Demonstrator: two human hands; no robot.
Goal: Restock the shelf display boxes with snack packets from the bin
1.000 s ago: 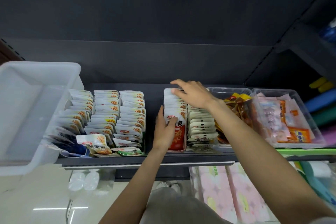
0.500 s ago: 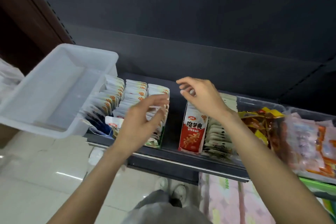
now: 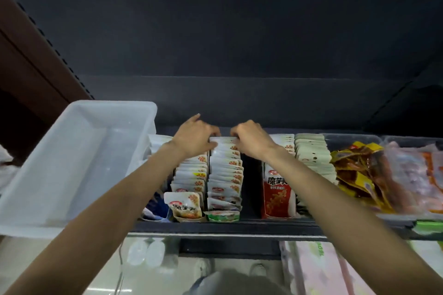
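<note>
Both hands, left hand [image 3: 195,137] and right hand [image 3: 251,140], pinch the far end of the packet row [image 3: 225,175], which runs near-to-far between them.

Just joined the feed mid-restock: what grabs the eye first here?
Both hands meet at the back of the shelf: the left hand and right hand curl over the rearmost packets of the white packet row in the middle. To the left, the clear plastic bin sits tilted at the shelf edge, apparently empty. Right of the row stands a red display box.
</note>
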